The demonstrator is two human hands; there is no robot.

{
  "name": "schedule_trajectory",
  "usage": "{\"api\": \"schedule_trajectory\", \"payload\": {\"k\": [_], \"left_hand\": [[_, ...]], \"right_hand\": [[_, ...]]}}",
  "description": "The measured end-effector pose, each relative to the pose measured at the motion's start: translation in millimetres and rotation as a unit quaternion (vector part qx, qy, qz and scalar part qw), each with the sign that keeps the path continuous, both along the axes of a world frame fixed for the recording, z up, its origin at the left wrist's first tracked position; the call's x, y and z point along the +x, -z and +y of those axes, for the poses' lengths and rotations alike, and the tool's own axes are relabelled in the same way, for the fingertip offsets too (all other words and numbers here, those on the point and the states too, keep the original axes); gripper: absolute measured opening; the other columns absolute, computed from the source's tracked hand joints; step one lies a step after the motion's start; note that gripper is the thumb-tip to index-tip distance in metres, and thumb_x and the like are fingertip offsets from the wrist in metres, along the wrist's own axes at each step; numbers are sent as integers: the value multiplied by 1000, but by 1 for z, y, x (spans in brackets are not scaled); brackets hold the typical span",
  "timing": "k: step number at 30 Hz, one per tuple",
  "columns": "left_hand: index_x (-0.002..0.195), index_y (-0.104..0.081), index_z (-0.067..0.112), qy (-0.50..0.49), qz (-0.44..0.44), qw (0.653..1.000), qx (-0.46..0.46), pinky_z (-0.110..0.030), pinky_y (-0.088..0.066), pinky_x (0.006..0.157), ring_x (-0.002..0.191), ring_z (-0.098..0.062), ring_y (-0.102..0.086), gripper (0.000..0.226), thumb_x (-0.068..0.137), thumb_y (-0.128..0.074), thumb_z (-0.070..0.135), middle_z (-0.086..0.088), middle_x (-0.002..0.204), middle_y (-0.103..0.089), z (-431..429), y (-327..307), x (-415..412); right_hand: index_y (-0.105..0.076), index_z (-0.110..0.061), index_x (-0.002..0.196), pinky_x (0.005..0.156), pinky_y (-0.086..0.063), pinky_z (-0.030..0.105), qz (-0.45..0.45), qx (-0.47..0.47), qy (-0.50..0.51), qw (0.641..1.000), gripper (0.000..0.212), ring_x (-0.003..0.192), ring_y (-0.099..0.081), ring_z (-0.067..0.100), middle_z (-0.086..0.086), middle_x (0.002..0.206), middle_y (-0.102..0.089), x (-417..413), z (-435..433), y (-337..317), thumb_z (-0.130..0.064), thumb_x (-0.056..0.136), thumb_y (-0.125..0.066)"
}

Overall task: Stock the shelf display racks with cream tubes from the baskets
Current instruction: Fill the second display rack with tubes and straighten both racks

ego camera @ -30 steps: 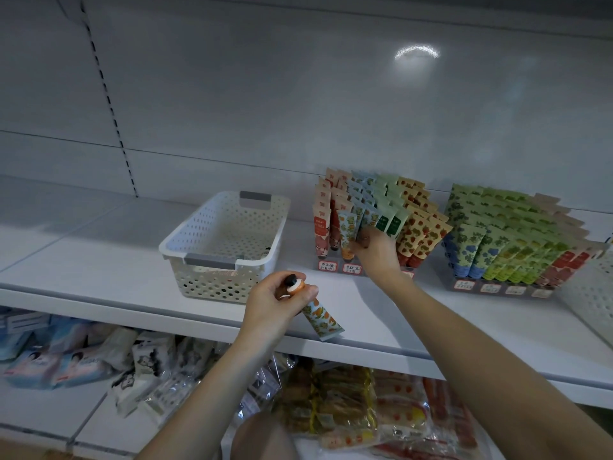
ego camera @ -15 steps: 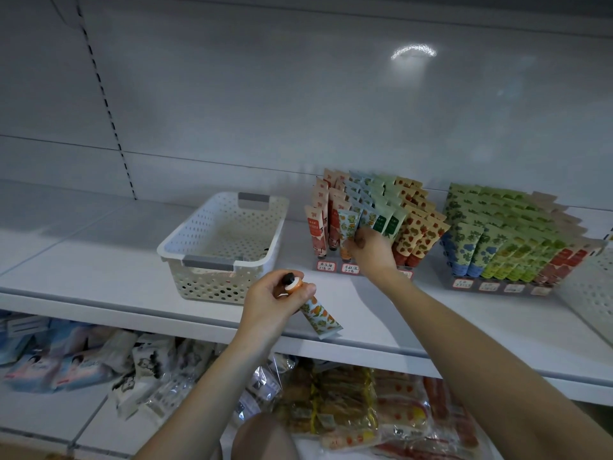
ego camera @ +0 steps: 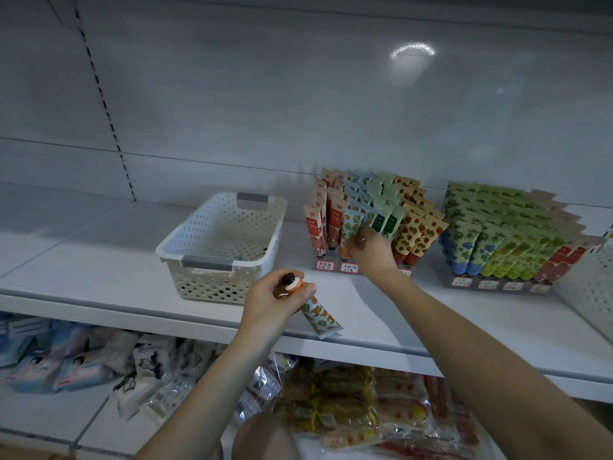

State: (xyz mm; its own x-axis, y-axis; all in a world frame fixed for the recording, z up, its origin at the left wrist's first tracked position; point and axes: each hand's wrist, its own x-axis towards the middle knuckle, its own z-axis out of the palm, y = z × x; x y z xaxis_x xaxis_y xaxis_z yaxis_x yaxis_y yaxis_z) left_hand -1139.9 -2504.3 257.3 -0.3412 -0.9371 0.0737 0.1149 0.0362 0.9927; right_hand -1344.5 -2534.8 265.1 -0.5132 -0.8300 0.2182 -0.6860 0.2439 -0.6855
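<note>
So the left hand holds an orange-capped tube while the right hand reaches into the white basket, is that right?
Not quite. The left hand does hold the orange-capped tube, but the right hand is not in the white basket: it is at the display rack beside it, gripping a front-row tube. The head view shows this.

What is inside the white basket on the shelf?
The white basket shows bare floor. Its front wall hides the near strip; something reddish shows through the holes, unidentifiable.
</note>
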Motion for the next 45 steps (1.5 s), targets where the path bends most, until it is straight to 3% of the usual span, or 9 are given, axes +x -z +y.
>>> {"api": "schedule_trajectory", "payload": {"k": [9,13,17,22,26,31,34,40,45], "left_hand": [[84,-64,17,-9,6,1000,4,-19,-55,70,81,-10,-61,12,81,-69,7,-2,84,-63,-1,-1,0],[83,-62,11,-20,82,995,60,-29,-57,77,84,-17,-63,6,82,-67,8,-4,83,-64,-5,-9,-5],[83,-59,4,-31,168,979,111,-23,-58,69,72,-12,-64,8,85,-63,10,-4,76,-63,-5,-22,-11],[82,-59,1,-31,238,956,169,-23,-58,65,73,-14,-68,12,86,-63,12,-5,73,-69,3,-28,-21],[84,-60,2,-13,248,953,174,-22,-58,64,75,-14,-68,14,87,-62,15,-5,76,-69,13,-26,-33],[82,-59,13,1,61,996,60,-31,-55,76,85,-20,-68,15,84,-66,26,-5,85,-68,17,-11,-47],[83,-61,14,17,-85,992,-91,-22,-48,71,87,-19,-65,16,84,-67,28,3,82,-67,9,4,-50],[129,-51,7,68,-427,855,-285,-28,-36,96,121,-22,-50,45,93,-53,35,-8,129,-56,-26,44,-44],[98,-58,12,60,-526,770,-355,-36,-40,84,102,-21,-52,56,88,-27,56,-2,100,-57,-42,60,-38]], "right_hand": [[-54,5,108,61,-40,28,1,-5,10,1000,25,70,-53,24,19,92,-63,0,6,-2,-15,93,-52],[-60,4,111,75,-54,40,-12,-72,12,997,28,81,-64,33,19,95,-67,-3,20,-13,-17,93,-53],[-66,1,92,68,-58,27,-177,-145,-53,972,24,71,-66,21,9,77,-68,7,51,-32,-19,94,-52],[-66,-8,90,62,-56,22,-320,-81,-164,930,33,66,-67,12,1,71,-68,23,102,-44,-37,81,-55],[-64,-6,81,60,-56,21,-352,-87,-149,920,3,63,-68,13,3,66,-69,26,116,-37,-9,81,-65],[-65,-5,79,57,-54,16,-432,-146,-84,886,7,56,-64,9,5,62,-66,9,122,-31,-4,85,-62],[-65,-4,80,56,-54,16,-416,-177,-58,890,6,55,-65,9,3,59,-67,-1,120,-31,-5,85,-62],[-66,-3,63,65,-54,35,-132,-205,33,969,25,59,-63,28,12,61,-66,-25,95,-41,-16,85,-66],[-64,7,68,52,-37,25,65,-164,19,984,36,53,-50,20,18,64,-65,-30,64,-52,-21,90,-59]]}}
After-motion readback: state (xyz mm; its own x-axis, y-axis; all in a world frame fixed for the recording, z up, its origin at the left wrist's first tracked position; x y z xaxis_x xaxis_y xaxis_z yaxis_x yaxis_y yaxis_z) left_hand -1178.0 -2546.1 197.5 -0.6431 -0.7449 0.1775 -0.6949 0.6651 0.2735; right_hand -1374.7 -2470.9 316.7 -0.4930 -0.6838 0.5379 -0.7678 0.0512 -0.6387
